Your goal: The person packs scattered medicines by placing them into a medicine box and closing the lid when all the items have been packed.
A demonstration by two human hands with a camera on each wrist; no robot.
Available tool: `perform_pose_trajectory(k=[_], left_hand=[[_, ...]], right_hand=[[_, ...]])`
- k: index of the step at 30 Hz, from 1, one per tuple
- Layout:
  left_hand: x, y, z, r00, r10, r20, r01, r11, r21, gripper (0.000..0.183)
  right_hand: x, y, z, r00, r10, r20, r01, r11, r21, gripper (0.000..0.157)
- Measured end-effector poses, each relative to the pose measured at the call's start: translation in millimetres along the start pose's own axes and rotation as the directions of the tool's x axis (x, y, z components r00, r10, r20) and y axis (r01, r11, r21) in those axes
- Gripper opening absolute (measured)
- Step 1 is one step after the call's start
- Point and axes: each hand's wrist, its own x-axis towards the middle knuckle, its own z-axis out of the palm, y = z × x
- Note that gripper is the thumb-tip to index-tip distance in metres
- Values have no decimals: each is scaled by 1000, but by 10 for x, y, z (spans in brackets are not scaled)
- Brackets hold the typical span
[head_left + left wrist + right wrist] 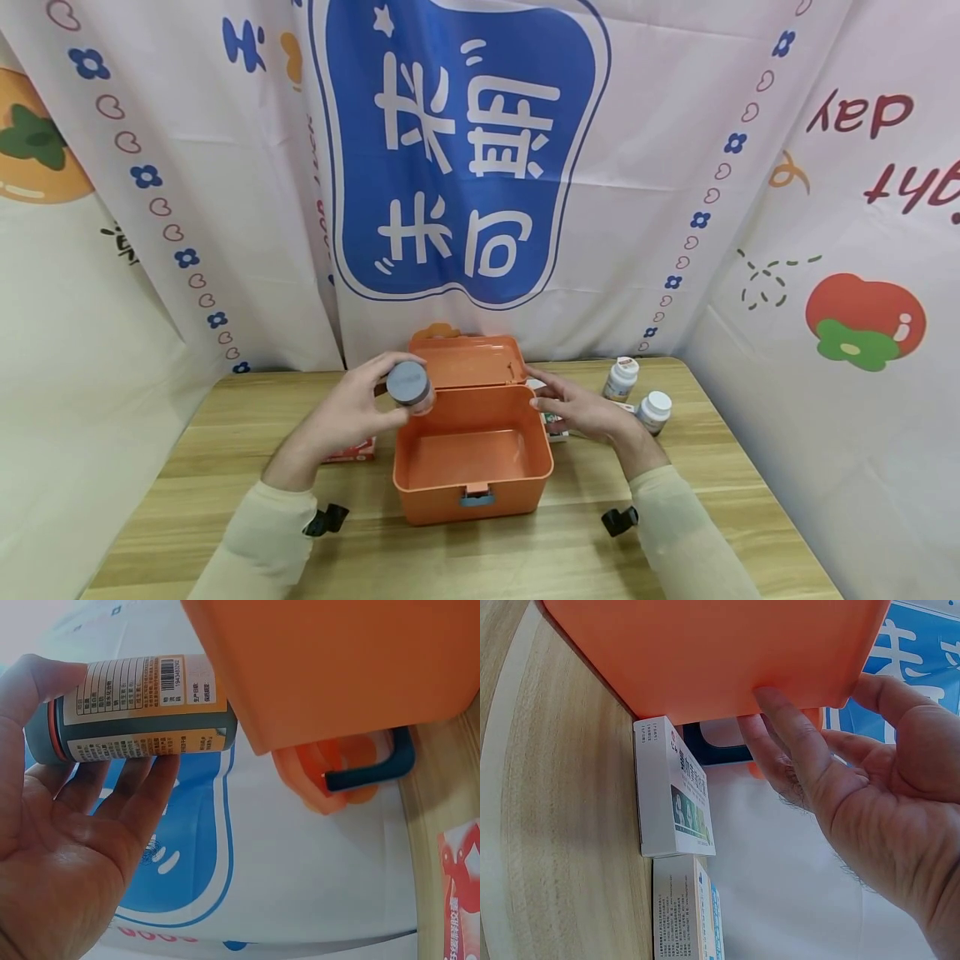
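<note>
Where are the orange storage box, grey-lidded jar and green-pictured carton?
Orange storage box (433,506), head view: front wall.
Grey-lidded jar (142,703), left wrist view: label.
Green-pictured carton (690,808), right wrist view: printed face.

The left wrist view cuts off the orange box at upper right and a red carton at lower right. In the head view's right half, the white bottles bear illegibly small print.
</note>
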Motion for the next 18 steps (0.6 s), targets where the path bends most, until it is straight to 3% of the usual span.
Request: perform_pose_trajectory(k=[18], left_hand=[[7,44,173,995,1,100,-2,1000,12,67]], right_hand=[[-7,4,-3,1000,-7,6,7,1000,-2,73]])
